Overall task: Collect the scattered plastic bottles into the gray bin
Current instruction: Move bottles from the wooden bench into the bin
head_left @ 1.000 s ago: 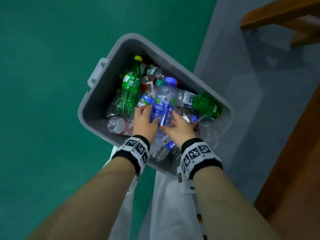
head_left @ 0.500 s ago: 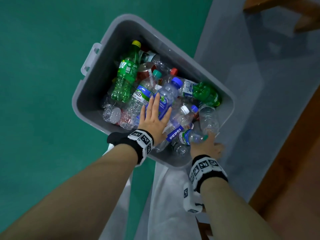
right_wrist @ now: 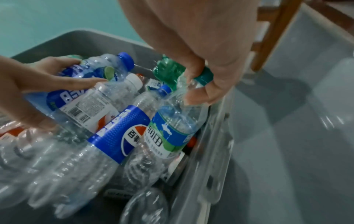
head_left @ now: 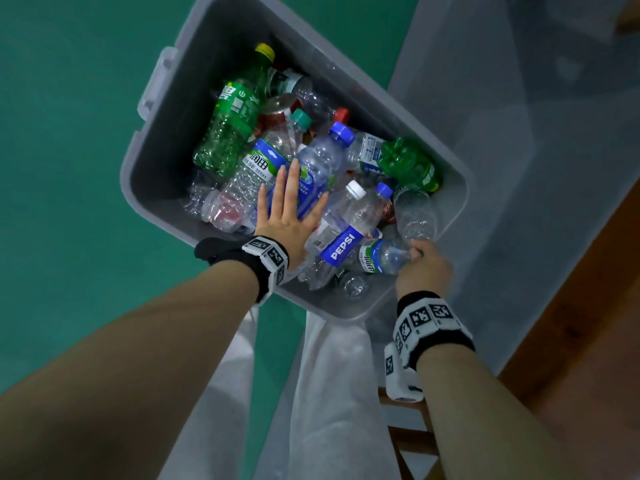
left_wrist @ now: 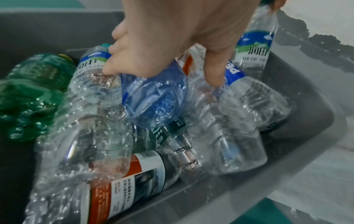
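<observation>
The gray bin (head_left: 171, 143) holds several plastic bottles. My left hand (head_left: 289, 206) lies flat with straight, spread fingers on a blue-labelled, blue-capped bottle (head_left: 320, 161) in the middle of the pile, and its fingertips (left_wrist: 110, 69) press on the bottle's blue body (left_wrist: 155, 100). My right hand (head_left: 424, 265) is at the bin's near right corner. It pinches the green cap (right_wrist: 204, 75) of a clear bottle with a blue-green label (right_wrist: 168, 136), which lies beside a Pepsi bottle (head_left: 341, 242). A green Sprite bottle (head_left: 232, 123) leans at the far left.
A crushed green bottle (head_left: 408, 164) lies against the bin's right wall. The bin's handle (head_left: 156, 84) sticks out on the left. The bin stands across green floor (head_left: 69, 133) and a grey mat (head_left: 519, 133). Wooden furniture (head_left: 588, 306) is at the right.
Both hands let go of the blue-capped bottle. The left hand opened flat on it. The right hand moved to the near right corner and pinched the green-capped bottle's neck.
</observation>
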A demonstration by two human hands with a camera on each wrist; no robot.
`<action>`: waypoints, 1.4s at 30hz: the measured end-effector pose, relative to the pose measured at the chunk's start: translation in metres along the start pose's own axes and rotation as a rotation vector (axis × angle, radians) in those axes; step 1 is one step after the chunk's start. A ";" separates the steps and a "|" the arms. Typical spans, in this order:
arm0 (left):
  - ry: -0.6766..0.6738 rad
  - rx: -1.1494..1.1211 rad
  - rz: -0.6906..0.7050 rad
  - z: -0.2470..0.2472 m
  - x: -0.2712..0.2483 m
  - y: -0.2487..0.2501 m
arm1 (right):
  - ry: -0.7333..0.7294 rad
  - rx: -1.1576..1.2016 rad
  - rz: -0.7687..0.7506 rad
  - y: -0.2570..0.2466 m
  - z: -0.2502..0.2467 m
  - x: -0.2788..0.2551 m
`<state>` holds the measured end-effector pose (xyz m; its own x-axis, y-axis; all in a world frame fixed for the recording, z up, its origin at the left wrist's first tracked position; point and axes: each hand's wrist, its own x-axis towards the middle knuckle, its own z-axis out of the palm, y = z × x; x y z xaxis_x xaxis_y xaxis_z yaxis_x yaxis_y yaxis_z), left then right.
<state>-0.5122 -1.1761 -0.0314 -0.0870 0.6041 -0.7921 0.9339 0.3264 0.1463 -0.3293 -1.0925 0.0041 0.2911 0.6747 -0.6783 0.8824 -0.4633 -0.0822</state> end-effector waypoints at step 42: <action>0.090 -0.208 -0.105 0.011 0.001 0.036 | -0.192 -0.486 -0.333 -0.041 0.015 0.014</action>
<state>-0.4743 -1.1722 -0.0334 -0.2194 0.6184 -0.7546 0.8273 0.5279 0.1921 -0.3671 -1.0725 -0.0124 -0.0604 0.6021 -0.7961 0.9951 0.0989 -0.0006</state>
